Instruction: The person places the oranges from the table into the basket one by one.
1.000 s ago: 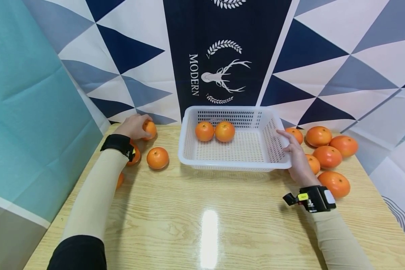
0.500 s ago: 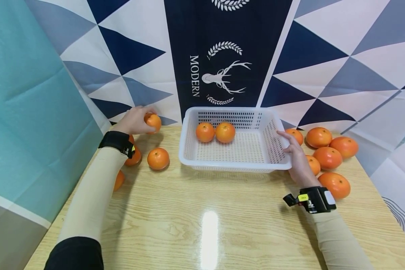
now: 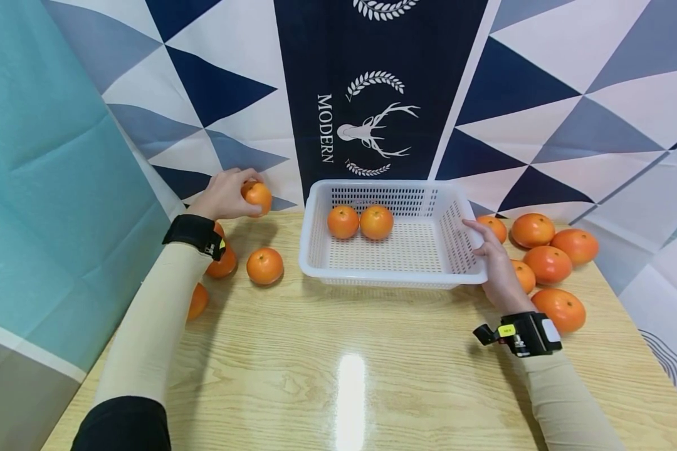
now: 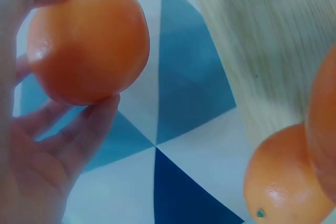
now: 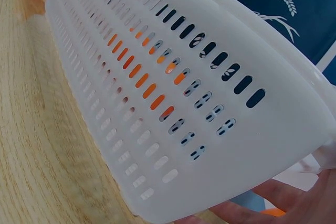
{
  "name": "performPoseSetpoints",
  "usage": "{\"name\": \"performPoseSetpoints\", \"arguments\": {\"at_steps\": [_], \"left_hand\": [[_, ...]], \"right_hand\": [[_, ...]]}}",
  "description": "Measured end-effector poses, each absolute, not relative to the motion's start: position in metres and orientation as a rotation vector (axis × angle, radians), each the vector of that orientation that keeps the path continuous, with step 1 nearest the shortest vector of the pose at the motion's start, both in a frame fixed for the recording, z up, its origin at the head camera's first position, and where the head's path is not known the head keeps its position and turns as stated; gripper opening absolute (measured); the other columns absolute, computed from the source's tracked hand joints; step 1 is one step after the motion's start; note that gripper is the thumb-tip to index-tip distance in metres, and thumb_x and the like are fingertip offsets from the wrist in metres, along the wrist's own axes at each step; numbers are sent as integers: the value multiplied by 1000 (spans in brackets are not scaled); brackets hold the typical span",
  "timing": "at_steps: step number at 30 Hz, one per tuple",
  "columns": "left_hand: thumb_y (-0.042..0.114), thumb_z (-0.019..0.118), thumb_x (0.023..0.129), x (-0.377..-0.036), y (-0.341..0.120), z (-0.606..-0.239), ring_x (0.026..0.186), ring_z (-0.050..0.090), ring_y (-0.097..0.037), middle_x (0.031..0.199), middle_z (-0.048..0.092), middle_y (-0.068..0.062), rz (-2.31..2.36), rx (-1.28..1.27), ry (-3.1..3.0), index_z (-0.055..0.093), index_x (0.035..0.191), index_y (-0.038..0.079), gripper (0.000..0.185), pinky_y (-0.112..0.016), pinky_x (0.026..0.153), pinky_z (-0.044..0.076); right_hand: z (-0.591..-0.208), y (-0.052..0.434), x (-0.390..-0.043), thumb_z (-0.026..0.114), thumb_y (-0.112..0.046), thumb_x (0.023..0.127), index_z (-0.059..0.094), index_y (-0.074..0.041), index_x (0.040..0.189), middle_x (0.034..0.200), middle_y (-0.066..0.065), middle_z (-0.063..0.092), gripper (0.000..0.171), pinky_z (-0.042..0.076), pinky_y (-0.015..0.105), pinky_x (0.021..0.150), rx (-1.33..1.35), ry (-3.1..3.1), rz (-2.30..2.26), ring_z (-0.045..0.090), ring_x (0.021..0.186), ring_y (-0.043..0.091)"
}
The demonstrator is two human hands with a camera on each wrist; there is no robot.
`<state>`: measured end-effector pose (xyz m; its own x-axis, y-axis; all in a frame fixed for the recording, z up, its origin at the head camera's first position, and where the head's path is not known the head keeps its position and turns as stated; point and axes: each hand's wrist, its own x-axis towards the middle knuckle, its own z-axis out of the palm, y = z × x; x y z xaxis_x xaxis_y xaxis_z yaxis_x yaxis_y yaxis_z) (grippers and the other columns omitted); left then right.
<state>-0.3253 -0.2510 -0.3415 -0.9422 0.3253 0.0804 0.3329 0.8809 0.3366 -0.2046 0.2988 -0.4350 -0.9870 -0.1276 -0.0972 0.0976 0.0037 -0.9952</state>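
Observation:
My left hand pinches an orange between thumb and fingers at the back left, raised above the table with a shadow below. The left wrist view shows the held orange with the thumb on one side and fingertips on the other. Under and beside my left forearm lie several more oranges, among them one loose orange. My right hand grips the right rim of a white perforated plastic basket; in the right wrist view its fingers show at the basket's edge. Two oranges sit inside the basket.
Several flatter, redder orange fruits lie right of the basket, close to my right hand. A patterned cloth hangs along the back of the wooden table, and a teal cloth hangs at the left.
My left hand has lifted the orange off the table, up and slightly right, and now holds it higher. My right hand and the basket have stayed put.

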Motion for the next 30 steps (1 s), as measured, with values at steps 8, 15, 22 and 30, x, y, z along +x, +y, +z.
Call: {"name": "performPoseSetpoints", "arguments": {"at_steps": [8, 15, 22, 30], "left_hand": [[31, 80, 86, -323, -233, -331, 122, 57, -42, 143, 64, -25, -563, -586, -2992, 64, 144, 13, 63, -61, 107, 46], [33, 82, 86, -319, -206, -319, 122, 58, -43, 142, 64, -24, -589, -661, -2941, 65, 143, 15, 62, -62, 109, 45], [36, 83, 87, -316, -177, -313, 129, 58, -44, 156, 60, -23, -597, -738, -2920, 65, 145, 17, 63, -64, 112, 49], [35, 84, 88, -307, -147, -303, 117, 61, -40, 139, 62, -20, -607, -826, -2900, 64, 145, 19, 63, -54, 102, 59]], "right_hand": [[-435, 300, -203, 17, -11, 108, 21, -37, 180, 194, -1, -8, 77, 57, 16, 99, -33, 2108, -2106, 23, 167, 35], [-434, 300, -204, 17, -11, 108, 21, -37, 180, 194, -1, -7, 76, 58, 16, 99, -35, 2124, -2100, 25, 165, 35], [-435, 299, -205, 18, -11, 108, 22, -35, 180, 194, 0, -6, 76, 57, 16, 99, -30, 2122, -2110, 27, 163, 33], [-436, 299, -206, 19, -11, 108, 22, -36, 180, 194, -2, -6, 76, 57, 17, 99, -18, 2117, -2108, 29, 163, 31]]}}
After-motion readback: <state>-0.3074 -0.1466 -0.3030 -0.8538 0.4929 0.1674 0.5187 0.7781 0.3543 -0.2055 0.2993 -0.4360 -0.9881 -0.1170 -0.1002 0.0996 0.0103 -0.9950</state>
